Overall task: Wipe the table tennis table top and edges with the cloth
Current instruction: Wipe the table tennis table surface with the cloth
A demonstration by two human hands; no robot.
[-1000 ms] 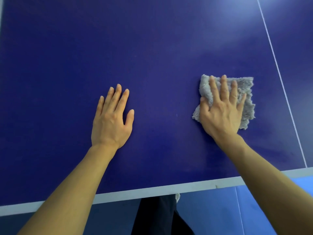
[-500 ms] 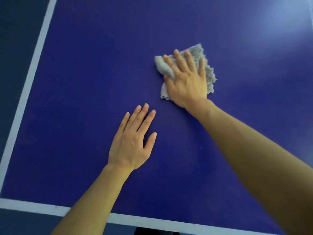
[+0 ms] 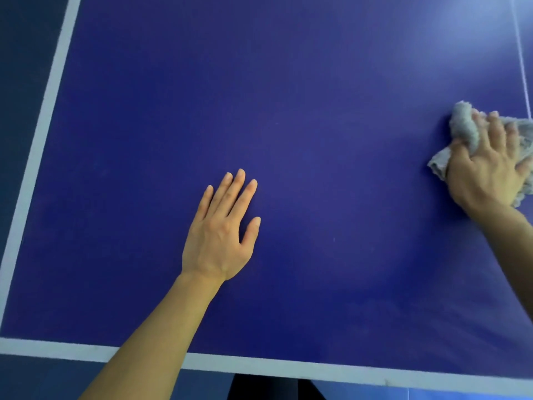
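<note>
Hands in view: two, both bare, both on the table top.
Right hand (image 3: 487, 171): at the right edge of the view, palm down on the cloth; fingers bent over the bunched fabric, thumb pressed into its left side. The hand grips the cloth and holds it against the table.
Right hand fingers: four show across the top of the cloth; the outermost is close to the frame edge.
Cloth (image 3: 464, 125): one, grey and fluffy, crumpled. A fold stands up between thumb and forefinger, and a flat corner sticks out to the left below the thumb. Its right part is cut off by the frame edge.
Cloth position: on the right part of the table top, just beside the thin white line, well apart from the left hand.
Left hand (image 3: 219, 235): flat on the table, palm down, fingers straight and close together, thumb set apart to the right. It holds nothing.
Left hand position: near the middle of the view, closer to the near border than to the far side.
Forearms: two, bare; the left forearm (image 3: 150, 336) crosses the near border, the right forearm (image 3: 516, 241) enters from the right.
Table (image 3: 317, 111): one, with a dark blue matte top.
Broad white borders: two, the left border (image 3: 43, 125) and the near border (image 3: 288, 366); they meet at the lower left corner.
Thin white line (image 3: 520, 53): one, running away from the viewer at the upper right.
Floor (image 3: 17, 53): dark blue, visible beyond the left border and below the near one.
Dark garment (image 3: 271, 388): one patch, below the near border.
</note>
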